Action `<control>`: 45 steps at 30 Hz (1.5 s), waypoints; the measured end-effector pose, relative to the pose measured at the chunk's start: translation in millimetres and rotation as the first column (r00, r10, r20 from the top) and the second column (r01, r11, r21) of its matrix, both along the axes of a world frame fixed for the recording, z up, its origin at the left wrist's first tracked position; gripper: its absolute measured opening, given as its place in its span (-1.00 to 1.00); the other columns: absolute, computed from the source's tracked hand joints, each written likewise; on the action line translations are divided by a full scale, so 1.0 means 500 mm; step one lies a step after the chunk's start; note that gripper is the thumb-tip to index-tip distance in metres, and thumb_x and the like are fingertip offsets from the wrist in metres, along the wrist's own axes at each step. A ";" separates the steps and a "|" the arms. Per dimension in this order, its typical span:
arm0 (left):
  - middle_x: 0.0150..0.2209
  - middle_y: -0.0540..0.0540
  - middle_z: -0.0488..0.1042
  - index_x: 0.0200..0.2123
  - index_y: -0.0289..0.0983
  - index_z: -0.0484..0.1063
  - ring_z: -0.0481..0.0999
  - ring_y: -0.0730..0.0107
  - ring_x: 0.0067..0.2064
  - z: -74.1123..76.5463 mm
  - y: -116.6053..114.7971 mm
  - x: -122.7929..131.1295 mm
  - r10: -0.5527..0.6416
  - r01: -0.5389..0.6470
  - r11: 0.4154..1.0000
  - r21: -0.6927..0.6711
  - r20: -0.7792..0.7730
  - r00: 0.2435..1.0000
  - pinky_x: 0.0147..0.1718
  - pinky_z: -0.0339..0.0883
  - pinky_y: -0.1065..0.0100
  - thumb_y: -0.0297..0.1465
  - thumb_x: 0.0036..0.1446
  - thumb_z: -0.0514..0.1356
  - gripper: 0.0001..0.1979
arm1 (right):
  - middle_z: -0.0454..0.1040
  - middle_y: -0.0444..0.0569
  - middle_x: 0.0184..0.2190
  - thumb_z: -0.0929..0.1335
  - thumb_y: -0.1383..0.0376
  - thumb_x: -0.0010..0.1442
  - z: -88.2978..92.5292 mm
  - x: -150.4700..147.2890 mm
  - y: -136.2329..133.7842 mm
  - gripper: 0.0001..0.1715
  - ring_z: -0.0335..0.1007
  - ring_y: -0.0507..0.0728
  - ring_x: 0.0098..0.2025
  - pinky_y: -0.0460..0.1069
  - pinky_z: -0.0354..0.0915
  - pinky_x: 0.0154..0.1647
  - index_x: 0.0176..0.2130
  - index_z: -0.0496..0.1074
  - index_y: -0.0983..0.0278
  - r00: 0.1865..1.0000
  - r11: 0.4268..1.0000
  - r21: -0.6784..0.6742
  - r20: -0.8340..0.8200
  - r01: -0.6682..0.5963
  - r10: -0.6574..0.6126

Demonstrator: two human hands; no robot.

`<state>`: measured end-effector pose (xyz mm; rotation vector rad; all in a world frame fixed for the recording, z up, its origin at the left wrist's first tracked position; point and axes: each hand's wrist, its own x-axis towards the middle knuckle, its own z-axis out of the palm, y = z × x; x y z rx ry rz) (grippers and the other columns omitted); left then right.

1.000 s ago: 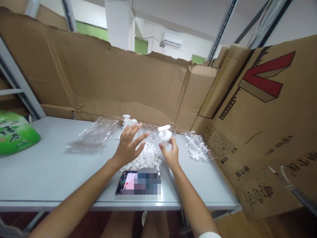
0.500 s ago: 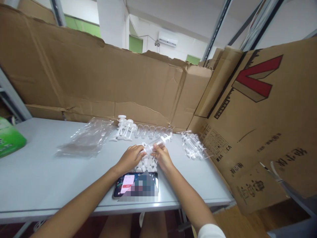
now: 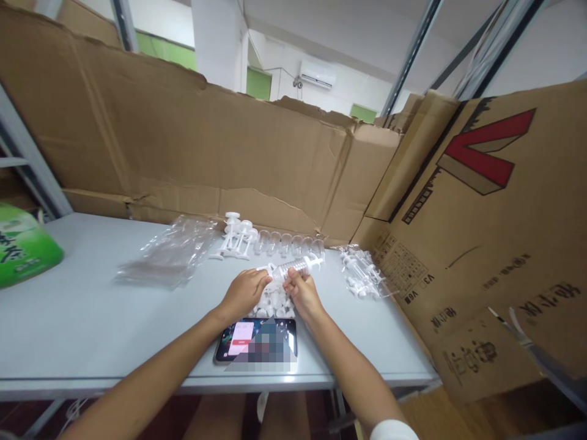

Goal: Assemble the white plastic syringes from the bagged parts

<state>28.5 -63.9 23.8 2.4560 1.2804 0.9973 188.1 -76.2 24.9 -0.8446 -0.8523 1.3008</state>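
A clear plastic syringe with ridged lines and a white end piece is held tilted between both hands, above the table. My right hand pinches its barrel from below, fingers closed. At the syringe's left end, my left hand has its fingers closed round that end; white plastic shows just behind the fingertips, and the exact grip is hidden. Beneath the hands lies a pile of small white plastic caps. Behind stand a row of clear barrels and several white plungers.
A phone with a lit screen lies in front of the pile. Clear plastic bags lie to the left, a bag of packed syringes to the right. A green package sits far left. Cardboard walls enclose the back and right.
The camera view has shifted slightly, moving the scene right. The syringe is turned a little flatter, and the fingers of both hands have shifted slightly on it.
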 end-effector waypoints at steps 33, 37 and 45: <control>-0.42 0.04 0.47 -0.33 -0.22 0.32 0.44 0.40 -0.32 0.012 -0.005 -0.019 -0.021 0.008 0.998 0.067 0.184 0.983 0.02 0.02 0.16 -0.26 0.18 -0.07 -0.77 | 0.42 -0.15 -0.56 0.47 0.23 -0.15 0.025 -0.003 -0.022 -0.73 0.32 -0.01 -0.52 -0.10 0.24 -0.45 -0.42 0.40 0.28 0.999 0.993 0.110 0.024 -0.041 0.039; -0.37 0.00 0.47 -0.22 -0.21 0.27 0.43 0.31 -0.25 0.008 -0.005 -0.015 0.024 -0.052 0.986 0.161 0.174 0.984 0.01 0.06 0.13 -0.17 -0.04 0.18 -0.66 | 0.41 -0.15 -0.58 0.46 0.22 -0.13 0.026 0.001 -0.020 -0.74 0.32 -0.01 -0.54 -0.10 0.25 -0.46 -0.43 0.39 0.29 0.999 0.996 0.081 -0.012 -0.030 0.031; -0.54 0.07 0.44 -0.50 -0.21 0.30 0.42 0.42 -0.40 -0.003 0.011 -0.028 -0.027 -0.004 0.984 0.176 0.174 0.984 0.03 0.07 0.18 -0.28 0.14 0.02 -0.78 | 0.40 -0.16 -0.63 0.47 0.18 -0.17 0.029 -0.006 -0.025 -0.70 0.31 0.00 -0.58 -0.09 0.25 -0.51 -0.44 0.39 0.28 0.999 0.996 0.083 0.031 -0.029 0.027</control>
